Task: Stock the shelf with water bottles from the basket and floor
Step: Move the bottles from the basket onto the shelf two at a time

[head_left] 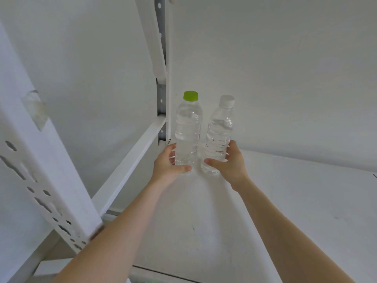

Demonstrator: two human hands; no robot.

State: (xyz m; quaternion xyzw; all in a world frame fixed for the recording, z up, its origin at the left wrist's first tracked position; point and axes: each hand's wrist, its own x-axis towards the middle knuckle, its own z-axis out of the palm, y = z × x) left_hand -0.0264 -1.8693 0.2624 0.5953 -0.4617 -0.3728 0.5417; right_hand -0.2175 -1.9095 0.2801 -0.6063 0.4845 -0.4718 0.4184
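white shelf (285,201): left hand (167,166) grips green-capped bottle (187,131), right hand (230,164) white-capped bottle (218,135).

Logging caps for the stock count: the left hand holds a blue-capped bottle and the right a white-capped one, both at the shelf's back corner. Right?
Not quite: in the head view the left hand holds a green-capped bottle, not blue. The right hand does hold the white-capped bottle.

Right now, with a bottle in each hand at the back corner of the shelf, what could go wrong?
The white-capped bottle in the right hand is tilted; released like that, it may topple. It also sits close to the green-capped bottle in the left hand, so a fall could knock that one over.
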